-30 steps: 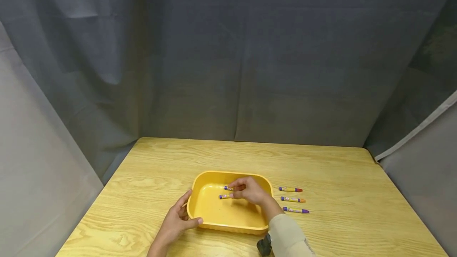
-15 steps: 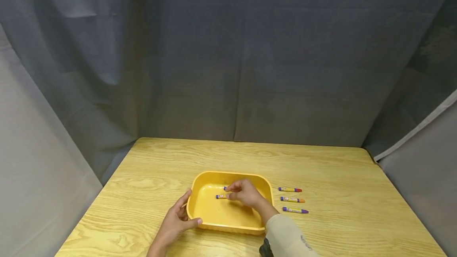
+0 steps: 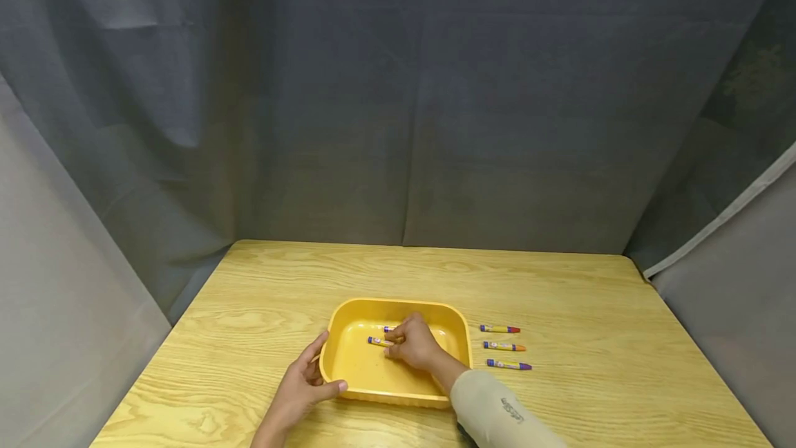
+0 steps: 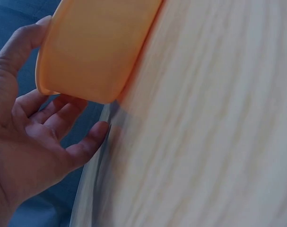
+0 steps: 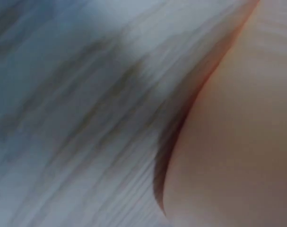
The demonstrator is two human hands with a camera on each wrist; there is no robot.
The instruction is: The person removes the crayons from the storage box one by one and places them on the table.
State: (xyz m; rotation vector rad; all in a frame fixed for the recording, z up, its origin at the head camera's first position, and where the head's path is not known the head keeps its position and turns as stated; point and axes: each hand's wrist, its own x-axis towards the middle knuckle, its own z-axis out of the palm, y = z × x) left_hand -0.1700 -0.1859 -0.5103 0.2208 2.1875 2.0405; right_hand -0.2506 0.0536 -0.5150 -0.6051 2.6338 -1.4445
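Note:
My left hand (image 3: 297, 387) holds the left side of a yellow plastic tub (image 3: 398, 396), with the thumb on the near rim and the fingers along the outer wall. The left wrist view shows this hand (image 4: 34, 127) at the tub's corner (image 4: 96, 52), its little finger apart from the wall. Inside the tub, my right hand (image 3: 418, 346) pinches a crayon (image 3: 378, 341) with a yellow wrapper and blue end, lying low near the floor; the fingers hide its other end. Just behind it lies a second crayon (image 3: 388, 329), mostly hidden by the hand.
To the tub's right, a red crayon (image 3: 500, 329), an orange crayon (image 3: 504, 346) and a purple crayon (image 3: 509, 364) lie in a column on the wooden table (image 3: 591, 310). Grey curtains (image 3: 497, 123) hang behind and beside the table. The right wrist view is blurred.
My right hand has moved slightly left and lower within the tub, the crayon shifting left with it. The left hand keeps its hold on the tub.

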